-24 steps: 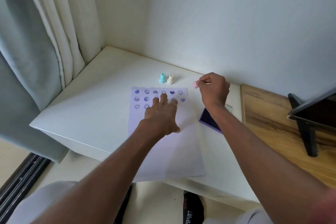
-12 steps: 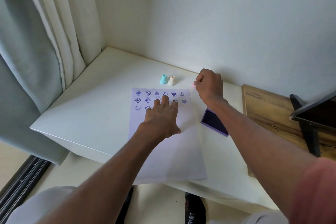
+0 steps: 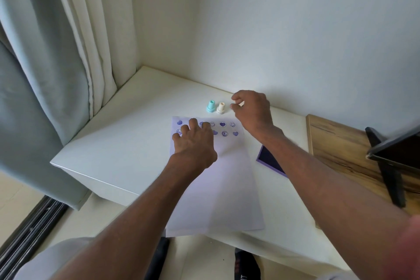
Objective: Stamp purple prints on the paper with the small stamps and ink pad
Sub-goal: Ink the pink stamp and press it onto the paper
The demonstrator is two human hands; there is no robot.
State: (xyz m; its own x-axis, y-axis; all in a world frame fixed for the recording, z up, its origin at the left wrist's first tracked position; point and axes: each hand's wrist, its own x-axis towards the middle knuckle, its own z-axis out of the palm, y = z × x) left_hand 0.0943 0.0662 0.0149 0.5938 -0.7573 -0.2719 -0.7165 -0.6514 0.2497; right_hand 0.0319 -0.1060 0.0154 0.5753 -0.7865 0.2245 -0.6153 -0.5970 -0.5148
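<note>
A white paper [image 3: 227, 184] lies on the white table [image 3: 127, 143] with rows of purple prints along its far end. My left hand [image 3: 193, 145] rests flat on the paper, fingers spread over the left prints. A teal stamp [image 3: 211, 106] and a cream stamp [image 3: 220, 108] stand upright just beyond the paper. My right hand [image 3: 252, 109] hovers right of the cream stamp, thumb and fingers curled round a small pink stamp [image 3: 241, 104] that barely shows between them. The purple ink pad [image 3: 268, 159] lies right of the paper, partly under my right forearm.
A wooden board [image 3: 336, 143] adjoins the table on the right and carries a black stand with a dark screen [image 3: 395, 150]. Grey and cream curtains [image 3: 56, 63] hang at the left. The wall runs close behind the stamps.
My right hand carried the pink stamp left and further back, ending next to the cream stamp. My left hand slid left across the prints.
</note>
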